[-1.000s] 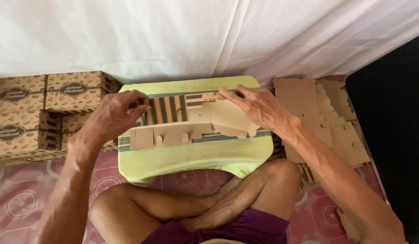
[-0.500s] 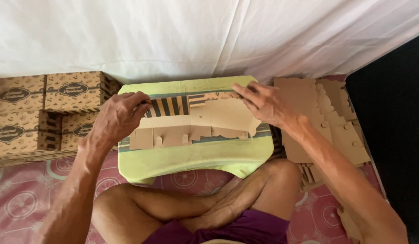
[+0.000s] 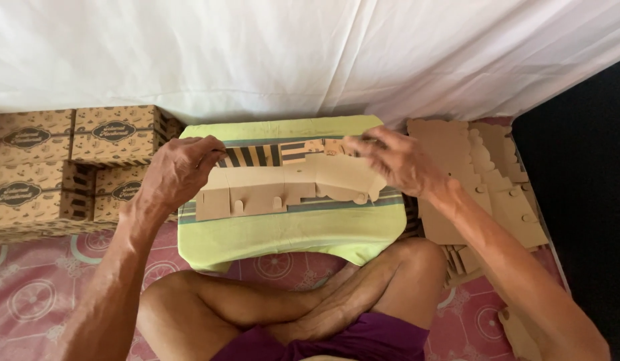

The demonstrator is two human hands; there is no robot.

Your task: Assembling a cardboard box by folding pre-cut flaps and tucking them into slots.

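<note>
I am holding a flat cardboard box piece (image 3: pixel 290 184). It is brown and thin, long from side to side. Its bottom edge has square flaps with little slits and round cut-outs. Its far side shows dark and tan stripes.

The cardboard lies across a low bench (image 3: pixel 290 234) that has a yellow-green cloth over it. The cloth has a blue-grey stripe. The bench stands right in front of my crossed legs (image 3: pixel 290 307).

My left hand (image 3: pixel 180 170) has its grip closed on the left end of the cardboard, thumb and fingers pinching the top corner. My right hand (image 3: pixel 400 160) is on the right end. Its fingers are bent over the top edge and touch it, but the hand is blurry, so I cannot tell if that grip is shut tight.

I count one cardboard piece in my hands and two hands on it.

To my left, next to the bench, sits a stack of made-up brown boxes (image 3: pixel 63 157). I can see about five, each with a dark oval mark. To my right lies a pile of flat cardboard pieces (image 3: pixel 497 187), too many and too mixed to count. A white sheet (image 3: pixel 290 53) hangs behind it all. Under me is a pink mat (image 3: pixel 29 294) with round patterns.
</note>
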